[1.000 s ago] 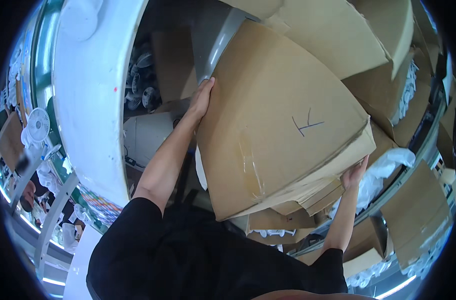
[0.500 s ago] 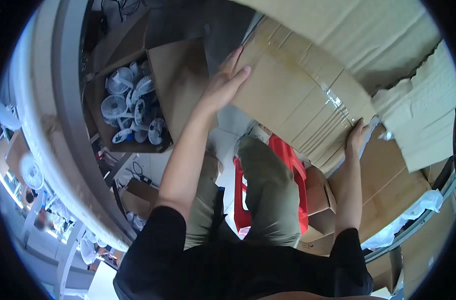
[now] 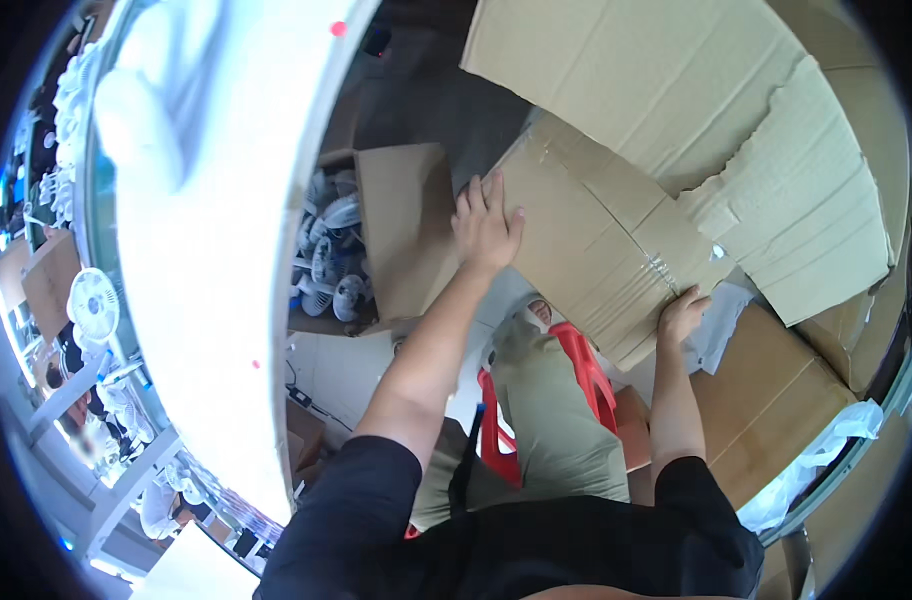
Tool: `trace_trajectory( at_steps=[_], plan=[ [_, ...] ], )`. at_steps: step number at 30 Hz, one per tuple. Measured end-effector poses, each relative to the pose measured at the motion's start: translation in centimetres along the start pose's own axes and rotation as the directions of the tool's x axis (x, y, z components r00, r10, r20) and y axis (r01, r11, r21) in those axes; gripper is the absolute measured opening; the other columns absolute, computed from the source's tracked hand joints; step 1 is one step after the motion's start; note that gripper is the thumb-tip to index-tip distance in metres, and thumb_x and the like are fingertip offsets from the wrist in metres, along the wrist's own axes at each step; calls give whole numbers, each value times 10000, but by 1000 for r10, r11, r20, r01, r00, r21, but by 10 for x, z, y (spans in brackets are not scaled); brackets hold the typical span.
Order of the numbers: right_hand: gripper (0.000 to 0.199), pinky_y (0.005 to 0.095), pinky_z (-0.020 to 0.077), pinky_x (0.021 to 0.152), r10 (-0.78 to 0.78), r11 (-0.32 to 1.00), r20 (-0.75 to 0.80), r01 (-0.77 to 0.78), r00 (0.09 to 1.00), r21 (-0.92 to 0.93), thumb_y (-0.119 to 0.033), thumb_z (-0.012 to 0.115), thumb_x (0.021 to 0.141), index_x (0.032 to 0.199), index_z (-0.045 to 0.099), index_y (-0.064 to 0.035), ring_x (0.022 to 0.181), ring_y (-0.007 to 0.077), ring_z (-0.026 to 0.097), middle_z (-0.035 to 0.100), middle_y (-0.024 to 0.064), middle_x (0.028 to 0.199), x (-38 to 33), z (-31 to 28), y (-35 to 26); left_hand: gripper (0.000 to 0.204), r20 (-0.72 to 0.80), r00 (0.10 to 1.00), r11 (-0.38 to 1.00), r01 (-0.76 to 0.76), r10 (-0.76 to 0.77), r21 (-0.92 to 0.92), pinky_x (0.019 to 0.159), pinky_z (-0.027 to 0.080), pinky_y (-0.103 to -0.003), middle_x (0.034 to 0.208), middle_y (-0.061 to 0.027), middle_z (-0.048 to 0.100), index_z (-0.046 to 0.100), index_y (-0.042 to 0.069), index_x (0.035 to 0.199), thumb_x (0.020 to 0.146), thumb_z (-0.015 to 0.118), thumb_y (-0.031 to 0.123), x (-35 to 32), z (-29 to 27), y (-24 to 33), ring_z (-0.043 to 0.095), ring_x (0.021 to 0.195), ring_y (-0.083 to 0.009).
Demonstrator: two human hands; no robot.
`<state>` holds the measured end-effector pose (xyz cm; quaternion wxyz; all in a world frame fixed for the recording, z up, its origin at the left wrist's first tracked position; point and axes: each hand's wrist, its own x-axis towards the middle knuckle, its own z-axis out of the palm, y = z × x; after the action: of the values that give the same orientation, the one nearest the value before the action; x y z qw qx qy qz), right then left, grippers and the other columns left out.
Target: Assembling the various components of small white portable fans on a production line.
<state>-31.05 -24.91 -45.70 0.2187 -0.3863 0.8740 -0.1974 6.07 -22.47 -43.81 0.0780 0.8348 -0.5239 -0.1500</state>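
**Flattened carton held at both ends, long axis left-near to right-far**

Flattened cardboard carton (image 3: 596, 240) up in front, above the lap, slanted; taped seam running across its face. Long axis approx. from upper left down to lower right, so the two grips sit at opposite ends of it.

L hand (image 3: 486, 225) laid flat on carton's left edge, fingers spread and pointing up, palm pressed on – not clenched. R hand (image 3: 682, 312) at lower right corner, fingers curled round the bottom edge, gripping from beneath. L hand higher and further from body, R hand lower and closer in.

Behind carton: more torn cardboard sheets (image 3: 776, 170) overlapping it, touching. Left of L hand, open box of small white fans (image 3: 331, 260), just beside. Below, red plastic stool (image 3: 586, 370) under the legs. Wide white curved surface (image 3: 216, 250) far left, well apart.
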Motion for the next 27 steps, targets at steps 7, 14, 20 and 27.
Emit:
trace_trajectory(
  at_steps=[7,14,20,27],
  plan=[
    [519,546,459,812,30,982,15,-27,999,-186,-463,334,985,1052,438,41,885,495,604,611,313,993,-3,-8,2,720,227,924,932,341,-309,-123,1026,413,-464,1492,-231,321,256,131,1516,895,478,419,-29,-13,-49,444,1259,-435],
    [536,547,461,831,65,994,46,-61,997,-91,-476,340,971,1051,435,46,911,505,605,607,333,990,4,-8,8,537,304,615,684,682,-728,258,754,509,-477,1073,-236,655,607,-16,1132,817,629,419,-142,-35,-182,649,902,-407],
    [531,492,472,824,-49,991,79,58,996,-116,-487,355,970,1026,451,32,928,456,610,610,302,1022,13,-15,40,414,16,783,783,620,-622,53,691,497,-471,893,-224,691,670,-18,1009,835,645,356,-216,11,-227,640,777,-429],
    [519,393,463,889,-31,425,524,-463,851,778,-417,420,975,1311,532,-38,1091,295,581,580,164,1277,116,-15,78,296,306,806,858,438,-507,270,647,484,-506,813,-231,679,695,8,891,839,631,293,-327,-23,-293,629,723,-444]
  ],
)
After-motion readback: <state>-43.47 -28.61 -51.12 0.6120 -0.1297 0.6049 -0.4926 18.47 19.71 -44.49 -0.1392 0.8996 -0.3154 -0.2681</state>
